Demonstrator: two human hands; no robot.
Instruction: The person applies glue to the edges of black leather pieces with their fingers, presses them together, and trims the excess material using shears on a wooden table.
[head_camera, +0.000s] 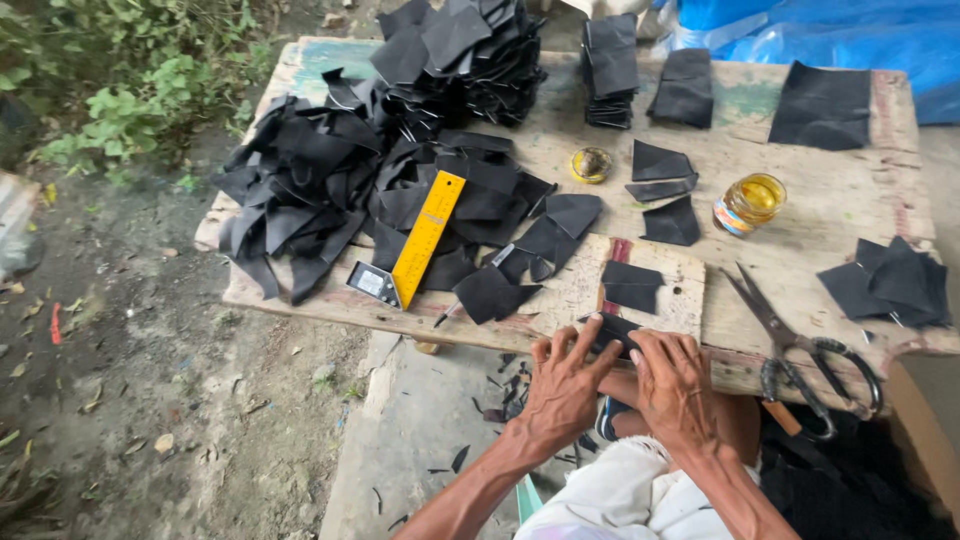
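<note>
Mostly hidden under both hands, the small black piece (612, 330) at the near edge of the worktop (800, 215): only a dark corner seen between the thumbs, shape otherwise hard to make out. Flat, matte black, thin like cut sheet, lying on a pale wooden board (580, 290) at the front of the worktop. Left hand (565, 385) pressed down on it, fingers (575, 340) spread wide; right hand (675, 385) laid just beside, fingers close together and flat on the piece's right part. Forearms cut off by the lower border; knees and light cloth barely seen beneath. Farther left on the worktop, a big loose heap of black offcuts (310, 190) with a yellow ruler (425, 238) lying slantwise on it. Behind, tidy stacks of black squares (610, 70), tops cut off by the upper border. To the right, a glass jar of yellow liquid (750, 203), a small round tin (591, 165), a few single black pieces (660, 175) between them. Large scissors (800, 345) near the right hand, handles over the front edge. Worktop of rough, worn planks with faded paint, set outdoors; bare dirt ground (150, 380) with scattered leaves on the left, green plants (120, 90) in the far left corner, blue plastic sheeting (830, 30) at the top right.
</note>
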